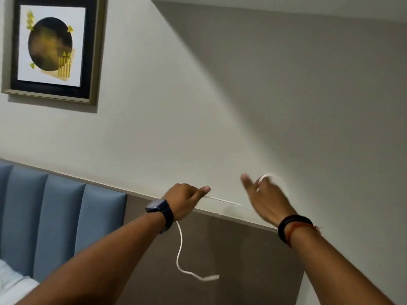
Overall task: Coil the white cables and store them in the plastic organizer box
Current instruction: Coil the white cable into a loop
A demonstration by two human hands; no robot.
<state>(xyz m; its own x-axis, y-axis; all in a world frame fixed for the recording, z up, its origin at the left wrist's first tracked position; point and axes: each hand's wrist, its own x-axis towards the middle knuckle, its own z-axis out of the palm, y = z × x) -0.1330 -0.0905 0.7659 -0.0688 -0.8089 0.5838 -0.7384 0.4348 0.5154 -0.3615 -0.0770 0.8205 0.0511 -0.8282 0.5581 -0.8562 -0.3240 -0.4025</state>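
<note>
Left hand (185, 200) fist clamps thin white cable (224, 201) taut; blurred right hand (267, 198) probably has loops around its fingers, tail hanging near.

I see a white cable (180, 245) running between both hands, its loose end just as white against a grey-brown wall panel (231, 256). On my left wrist sits a dark navy watch (159, 209) with a black strap; on my right wrist are black bands (290, 225) with one orange-red thread among them. The wall (176, 117) above is a pale grey-white, shadowed darker to the right. At the left, the headboard (55, 221) is muted blue in vertical padded stripes, with white bedding (13, 285) below it. Far left, a framed picture (51, 46) shows a black circle smeared with gold, yellow triangles and stripes on white, a black mount, and a dull gold frame.
</note>
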